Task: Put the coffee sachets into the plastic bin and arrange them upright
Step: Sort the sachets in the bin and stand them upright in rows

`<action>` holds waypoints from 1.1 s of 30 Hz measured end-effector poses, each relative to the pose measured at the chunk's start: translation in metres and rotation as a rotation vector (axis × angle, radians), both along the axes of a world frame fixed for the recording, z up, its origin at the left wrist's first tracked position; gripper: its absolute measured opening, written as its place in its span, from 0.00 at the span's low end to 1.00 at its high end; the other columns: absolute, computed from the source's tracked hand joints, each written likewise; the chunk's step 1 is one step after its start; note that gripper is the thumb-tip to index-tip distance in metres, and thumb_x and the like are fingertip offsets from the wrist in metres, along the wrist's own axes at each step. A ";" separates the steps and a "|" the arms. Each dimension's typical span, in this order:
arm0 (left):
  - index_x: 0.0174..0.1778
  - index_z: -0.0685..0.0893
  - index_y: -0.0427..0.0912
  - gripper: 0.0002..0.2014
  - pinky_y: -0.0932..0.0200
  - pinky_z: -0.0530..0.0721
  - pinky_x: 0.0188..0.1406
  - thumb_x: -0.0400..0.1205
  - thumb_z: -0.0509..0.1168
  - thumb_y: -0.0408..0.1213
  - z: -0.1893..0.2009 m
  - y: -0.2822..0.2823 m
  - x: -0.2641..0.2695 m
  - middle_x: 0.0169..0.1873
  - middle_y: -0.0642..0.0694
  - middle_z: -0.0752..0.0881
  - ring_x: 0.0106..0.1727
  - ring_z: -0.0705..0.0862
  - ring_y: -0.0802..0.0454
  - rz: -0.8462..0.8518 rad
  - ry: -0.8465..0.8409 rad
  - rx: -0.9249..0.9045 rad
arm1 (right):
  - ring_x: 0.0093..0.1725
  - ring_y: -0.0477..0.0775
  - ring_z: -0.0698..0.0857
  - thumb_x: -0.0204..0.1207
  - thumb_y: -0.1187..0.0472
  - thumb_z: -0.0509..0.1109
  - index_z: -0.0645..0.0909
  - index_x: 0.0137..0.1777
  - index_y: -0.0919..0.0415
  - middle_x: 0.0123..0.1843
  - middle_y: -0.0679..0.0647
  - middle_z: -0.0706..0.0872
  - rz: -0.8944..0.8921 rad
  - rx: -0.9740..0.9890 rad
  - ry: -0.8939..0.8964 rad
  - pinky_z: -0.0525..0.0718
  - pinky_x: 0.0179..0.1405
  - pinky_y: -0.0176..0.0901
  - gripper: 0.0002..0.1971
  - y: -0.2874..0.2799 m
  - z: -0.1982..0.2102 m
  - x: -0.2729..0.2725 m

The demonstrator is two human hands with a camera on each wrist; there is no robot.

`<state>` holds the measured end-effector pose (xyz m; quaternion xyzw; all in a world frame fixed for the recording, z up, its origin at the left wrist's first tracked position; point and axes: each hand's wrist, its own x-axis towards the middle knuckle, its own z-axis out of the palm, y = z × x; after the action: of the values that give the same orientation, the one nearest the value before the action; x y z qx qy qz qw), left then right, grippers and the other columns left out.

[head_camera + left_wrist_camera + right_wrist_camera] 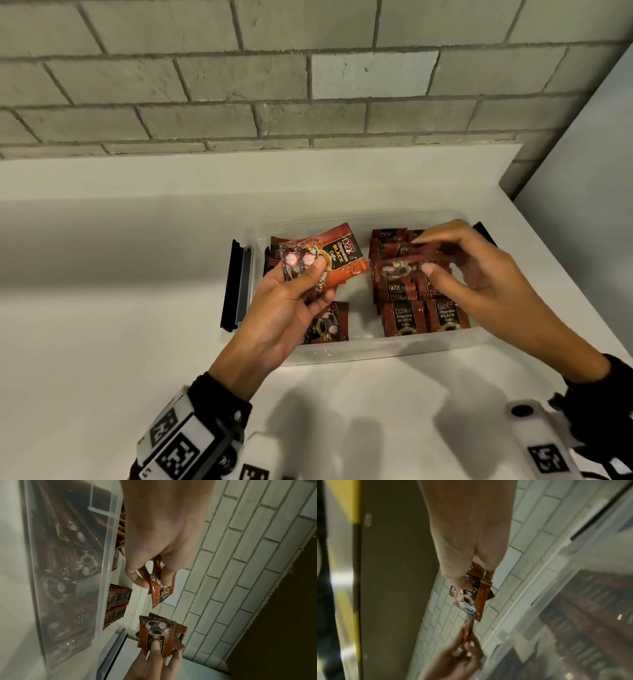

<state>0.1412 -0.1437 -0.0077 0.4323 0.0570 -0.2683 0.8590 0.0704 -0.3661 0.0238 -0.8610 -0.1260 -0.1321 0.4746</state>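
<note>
Plainly, both hands are over the plastic bin (394,349), each holding coffee sachets. The left hand (291,308) is palm-up above the bin's left half, its thumb pressing a small fanned bunch of sachets (329,262) against curled fingers; the top sachet's long axis runs from lower left to upper right, its printed face up and its "D2X" end toward the far right. The right hand (479,270) arches over the bin's right half, thumb and fingertips pinching a blurred sachet (407,269) that lies roughly crosswise, long axis left to right, above the packed rows. How many sachets it pinches is hard to tell; in the right wrist view the held pack (476,595) is smeared by motion.

Below it, the standing sachets (424,317) fill the bin's right half in upright rows, printed faces toward the camera, tops up; the hand hides the middle rows. In the left half, one loose sachet (330,323) lies flat on the floor of the bin, partly covered by the left hand, and a few more stand against the far left wall.

The bin sits on a white counter (102,308), long axis left to right, with a black clip handle (236,284) at its left end. A grey brick wall (239,85) rises behind. Both wrists wear bands with black-and-white markers, cut off at the bottom edge.
</note>
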 end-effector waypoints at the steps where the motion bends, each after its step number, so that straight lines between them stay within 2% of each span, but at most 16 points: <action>1: 0.56 0.81 0.39 0.17 0.60 0.87 0.38 0.70 0.69 0.31 -0.001 -0.001 0.000 0.53 0.39 0.88 0.50 0.88 0.47 0.005 -0.007 -0.001 | 0.58 0.47 0.84 0.78 0.69 0.67 0.78 0.57 0.44 0.54 0.40 0.85 -0.016 0.154 0.136 0.86 0.51 0.38 0.17 0.002 0.001 0.000; 3: 0.56 0.81 0.39 0.18 0.59 0.88 0.40 0.70 0.69 0.29 -0.002 -0.004 -0.002 0.51 0.40 0.89 0.50 0.88 0.47 -0.003 -0.036 0.004 | 0.59 0.46 0.85 0.77 0.69 0.67 0.74 0.61 0.45 0.57 0.40 0.84 -0.024 0.333 0.352 0.89 0.46 0.41 0.19 0.006 0.002 0.004; 6: 0.57 0.80 0.39 0.20 0.56 0.89 0.47 0.69 0.69 0.27 -0.003 -0.010 -0.006 0.49 0.42 0.90 0.53 0.89 0.46 -0.048 -0.090 0.021 | 0.59 0.48 0.85 0.78 0.71 0.66 0.70 0.67 0.50 0.65 0.46 0.79 -0.022 0.336 0.484 0.88 0.46 0.39 0.22 0.012 0.003 0.011; 10: 0.62 0.78 0.41 0.23 0.55 0.88 0.49 0.70 0.69 0.30 -0.003 -0.012 -0.009 0.51 0.45 0.90 0.55 0.88 0.48 -0.101 -0.150 0.063 | 0.56 0.50 0.87 0.79 0.69 0.67 0.71 0.69 0.44 0.66 0.47 0.79 -0.016 0.217 0.483 0.89 0.52 0.48 0.24 0.015 0.003 0.020; 13: 0.63 0.76 0.47 0.21 0.48 0.87 0.54 0.73 0.67 0.35 -0.002 -0.012 -0.012 0.51 0.50 0.90 0.55 0.88 0.50 -0.138 -0.187 0.095 | 0.55 0.46 0.87 0.78 0.69 0.68 0.73 0.69 0.37 0.65 0.44 0.81 0.020 0.231 0.496 0.88 0.52 0.43 0.27 0.016 0.003 0.024; 15: 0.65 0.75 0.48 0.21 0.46 0.85 0.57 0.75 0.66 0.38 0.000 -0.013 -0.014 0.54 0.50 0.89 0.57 0.88 0.51 -0.175 -0.216 0.132 | 0.57 0.44 0.86 0.79 0.68 0.67 0.71 0.69 0.32 0.66 0.42 0.80 0.049 0.193 0.491 0.87 0.54 0.41 0.29 0.019 0.004 0.026; 18: 0.70 0.71 0.46 0.23 0.46 0.83 0.62 0.78 0.64 0.40 0.002 -0.017 -0.019 0.60 0.45 0.86 0.61 0.86 0.50 -0.238 -0.264 0.183 | 0.58 0.43 0.86 0.79 0.71 0.66 0.64 0.74 0.36 0.64 0.44 0.80 0.077 0.154 0.491 0.86 0.55 0.38 0.32 0.026 0.004 0.029; 20: 0.72 0.69 0.48 0.25 0.47 0.81 0.65 0.78 0.63 0.42 0.001 -0.019 -0.021 0.62 0.44 0.85 0.63 0.84 0.51 -0.266 -0.299 0.221 | 0.59 0.46 0.86 0.79 0.71 0.66 0.58 0.79 0.42 0.64 0.48 0.82 0.069 0.099 0.497 0.85 0.59 0.41 0.35 0.029 0.003 0.031; 22: 0.72 0.69 0.49 0.25 0.47 0.79 0.67 0.77 0.63 0.45 0.001 -0.019 -0.021 0.63 0.44 0.84 0.64 0.84 0.51 -0.263 -0.304 0.225 | 0.59 0.49 0.86 0.78 0.71 0.66 0.54 0.80 0.42 0.66 0.49 0.80 0.046 0.081 0.487 0.84 0.61 0.45 0.38 0.030 0.002 0.034; 24: 0.72 0.71 0.48 0.25 0.45 0.78 0.68 0.78 0.60 0.50 0.003 -0.020 -0.019 0.63 0.44 0.85 0.65 0.83 0.50 -0.237 -0.253 0.191 | 0.59 0.48 0.86 0.78 0.72 0.67 0.55 0.79 0.43 0.67 0.48 0.79 0.041 0.119 0.480 0.85 0.60 0.44 0.37 0.029 0.003 0.036; 26: 0.72 0.73 0.47 0.25 0.42 0.77 0.69 0.80 0.56 0.54 0.005 -0.020 -0.016 0.65 0.42 0.83 0.66 0.82 0.48 -0.202 -0.180 0.142 | 0.60 0.47 0.85 0.78 0.72 0.67 0.60 0.73 0.45 0.67 0.49 0.78 0.049 0.149 0.475 0.84 0.62 0.43 0.32 0.029 0.005 0.037; 28: 0.71 0.74 0.45 0.22 0.39 0.79 0.67 0.83 0.54 0.51 0.010 -0.020 -0.014 0.65 0.40 0.83 0.66 0.82 0.45 -0.166 -0.144 0.125 | 0.62 0.47 0.84 0.77 0.71 0.68 0.66 0.65 0.48 0.67 0.50 0.78 0.035 0.165 0.453 0.82 0.65 0.47 0.24 0.027 0.006 0.038; 29: 0.69 0.75 0.44 0.20 0.37 0.80 0.65 0.84 0.54 0.48 0.011 -0.019 -0.013 0.65 0.38 0.83 0.66 0.82 0.44 -0.150 -0.124 0.113 | 0.61 0.47 0.85 0.77 0.71 0.69 0.68 0.61 0.49 0.65 0.51 0.79 0.023 0.183 0.447 0.83 0.64 0.48 0.21 0.027 0.007 0.038; 31: 0.66 0.76 0.42 0.17 0.37 0.84 0.59 0.84 0.57 0.43 0.012 -0.017 -0.012 0.64 0.35 0.82 0.64 0.83 0.40 -0.143 -0.078 0.067 | 0.57 0.46 0.87 0.77 0.68 0.70 0.72 0.60 0.50 0.60 0.52 0.83 0.014 0.198 0.434 0.87 0.58 0.47 0.17 0.028 0.010 0.037; 33: 0.68 0.74 0.40 0.20 0.41 0.87 0.52 0.80 0.60 0.41 0.011 -0.013 -0.011 0.64 0.35 0.83 0.65 0.83 0.39 -0.170 -0.047 -0.017 | 0.55 0.42 0.87 0.77 0.66 0.69 0.75 0.62 0.46 0.57 0.49 0.85 0.016 0.166 0.410 0.87 0.54 0.41 0.18 0.028 0.013 0.036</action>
<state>0.1300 -0.1562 0.0036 0.4345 -0.0021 -0.3307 0.8378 0.1063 -0.3379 0.0369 -0.8268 -0.0223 0.0393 0.5607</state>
